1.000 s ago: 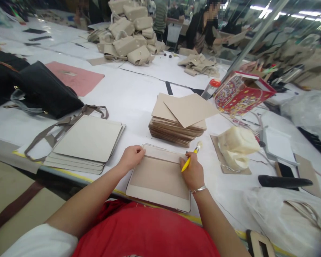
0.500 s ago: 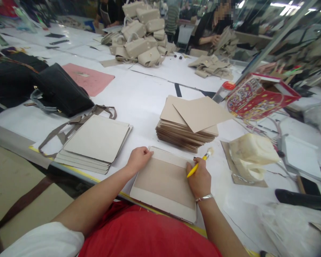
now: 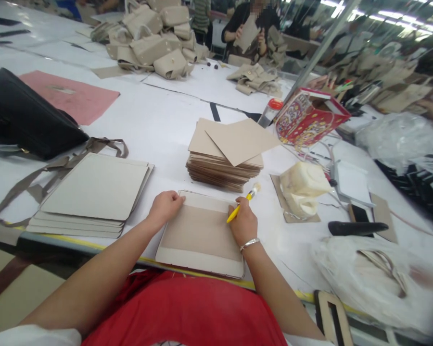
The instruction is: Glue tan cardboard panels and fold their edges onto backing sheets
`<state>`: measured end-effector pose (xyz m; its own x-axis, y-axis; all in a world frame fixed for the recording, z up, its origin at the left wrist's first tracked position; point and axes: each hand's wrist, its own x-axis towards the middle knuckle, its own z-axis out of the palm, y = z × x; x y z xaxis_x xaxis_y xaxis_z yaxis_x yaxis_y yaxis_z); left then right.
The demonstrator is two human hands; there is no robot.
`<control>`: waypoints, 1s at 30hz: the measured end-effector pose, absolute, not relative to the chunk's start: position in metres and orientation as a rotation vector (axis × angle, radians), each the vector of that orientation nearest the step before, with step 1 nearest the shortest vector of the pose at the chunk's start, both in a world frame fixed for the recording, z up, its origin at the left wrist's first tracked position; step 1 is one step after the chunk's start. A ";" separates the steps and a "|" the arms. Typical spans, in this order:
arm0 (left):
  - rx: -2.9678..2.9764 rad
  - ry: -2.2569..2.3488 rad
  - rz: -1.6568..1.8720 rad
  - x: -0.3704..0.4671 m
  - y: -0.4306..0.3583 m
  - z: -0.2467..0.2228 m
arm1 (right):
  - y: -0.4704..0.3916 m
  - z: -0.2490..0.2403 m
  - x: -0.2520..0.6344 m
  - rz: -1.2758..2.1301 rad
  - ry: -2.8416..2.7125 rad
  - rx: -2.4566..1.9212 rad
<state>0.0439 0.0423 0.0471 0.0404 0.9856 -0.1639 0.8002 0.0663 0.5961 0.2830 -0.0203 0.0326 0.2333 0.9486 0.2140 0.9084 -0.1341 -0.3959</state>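
Observation:
A pale panel with a beige middle band [image 3: 200, 230] lies flat at the table's front edge, just before my body. My left hand [image 3: 167, 206] is closed at the panel's upper left corner, fingers pinched on its edge. At the right edge rests my right hand [image 3: 243, 221], its fingers wrapped round a yellow brush [image 3: 234, 214] whose bristles point up and away. Behind the panel stands a tall stack of beige sheets [image 3: 223, 168]. Left of my left hand is a pile of light grey panels [image 3: 90, 187].
On the right are a cut-open plastic container [image 3: 303, 185], a red patterned bag [image 3: 310, 117], a red-lidded jar [image 3: 270, 113] and a plastic bag [image 3: 364, 278]. A black handbag [image 3: 29, 115] lies left. Beige bags [image 3: 159, 38] are heaped behind; a person [image 3: 250, 29] sits across.
The view has turned to the right, so the table's things appear farther left. Both hands keep their places at the panel. The person across now holds up a beige piece.

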 end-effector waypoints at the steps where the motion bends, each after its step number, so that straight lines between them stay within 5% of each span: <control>1: 1.796 1.804 0.404 0.042 0.042 0.048 | -0.021 0.032 0.286 0.108 -1.686 -2.084; 9: 2.423 1.643 0.855 0.042 0.013 0.044 | -0.046 0.035 0.303 -0.064 -1.698 -1.831; 15: 2.679 1.385 0.228 0.051 -0.009 0.044 | -0.056 0.031 0.281 -0.027 -2.127 -1.650; 23: 2.420 2.116 0.278 -0.106 -0.012 0.049 | -0.087 0.039 0.307 -0.098 -1.810 -1.673; 30: 2.453 1.827 0.005 -0.151 -0.031 0.054 | -0.111 0.047 0.305 -0.122 -1.636 -1.678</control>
